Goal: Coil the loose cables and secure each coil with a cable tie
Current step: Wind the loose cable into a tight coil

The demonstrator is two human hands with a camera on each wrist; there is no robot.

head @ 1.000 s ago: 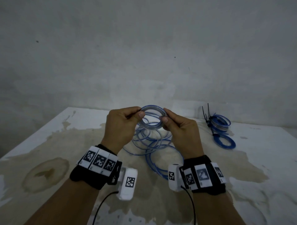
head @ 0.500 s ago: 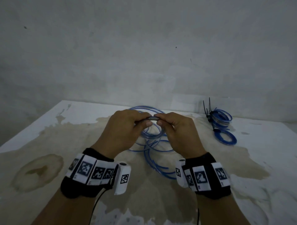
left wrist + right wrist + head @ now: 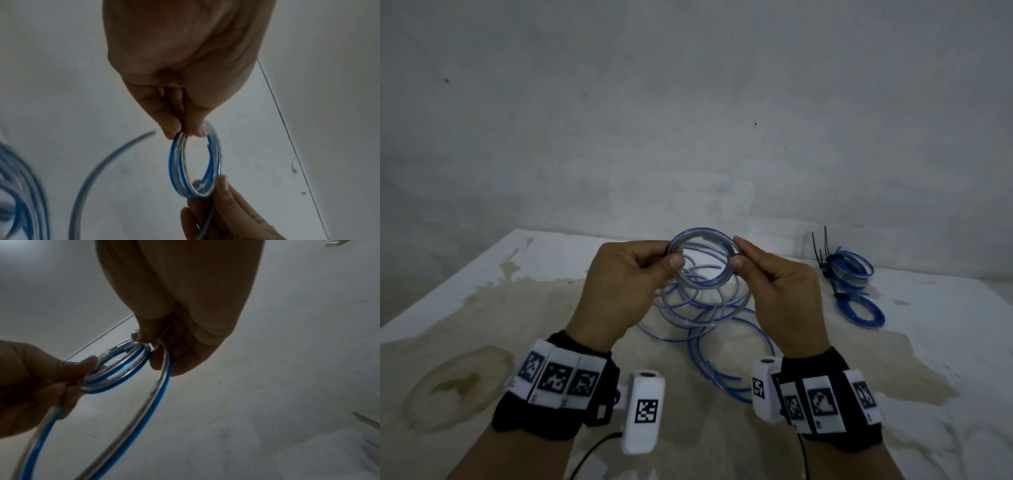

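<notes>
2 hands hold 1 small coil (image 3: 702, 260) of clear, blue-striped cable up above the stained white table (image 3: 482, 308), in front of the grey wall (image 3: 688, 102). Your left hand (image 3: 619, 284) pinches the coil's 9 o'clock side between thumb and curled fingers, and your right hand (image 3: 780, 287) pinches its 3 o'clock side the same way, so both grips are closed on the coil with the ring spanning the gap between them. In the left wrist view the coil (image 3: 195, 162) shows several turns stacked tightly together, with your left hand (image 3: 180, 68) at its 12 o'clock and the right fingertips (image 3: 224, 185) at its 6 o'clock. In the right wrist view 1 wider turn of loose cable (image 3: 144, 402) runs off from under your right hand (image 3: 185, 305) and sweeps down toward 7 o'clock, passing outside the tight coil (image 3: 117, 368) that your left hand (image 3: 30, 382) grips. From the head view, the rest of that loose cable (image 3: 705, 315) lies in slack overlapping loops on the table directly below the coil, trailing toward 5 o'clock between your wrists. At 2 o'clock from your hands, near the wall, lie finished blue coils (image 3: 852, 274), bound with black cable ties (image 3: 822, 250) whose tails stick upward; how many coils are stacked there you cannot tell for certain.
</notes>
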